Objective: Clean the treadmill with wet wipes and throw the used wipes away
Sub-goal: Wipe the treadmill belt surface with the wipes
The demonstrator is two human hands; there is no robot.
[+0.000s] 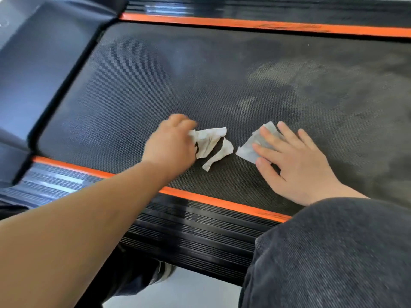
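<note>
Soft, even light, bright enough, no harsh shadows. Left hand point(171, 143) smeared by motion blur, fingertips mushy. Crumpled wipe point(211, 141) it grips stays white with readable creases, not blown out. Right hand point(295, 161) much sharper – thin soft shadow under its fingers. White glare streaks on ribbed side rail point(55, 181) left of left hand, nearer camera; more on far rail point(160, 7) beyond it, blurry too. Pale sheen on cover point(33, 63) far left of left hand. Straight edges bow toward frame borders – wide-angle lens.

treadmill belt point(222, 74): black mesh texture, orange strips point(244, 24) along both long edges, grey dusty smears point(289, 74) on right part. on it: crumpled wipe point(211, 141), flat wipe point(249, 150) just beside it, near the closer edge
</note>
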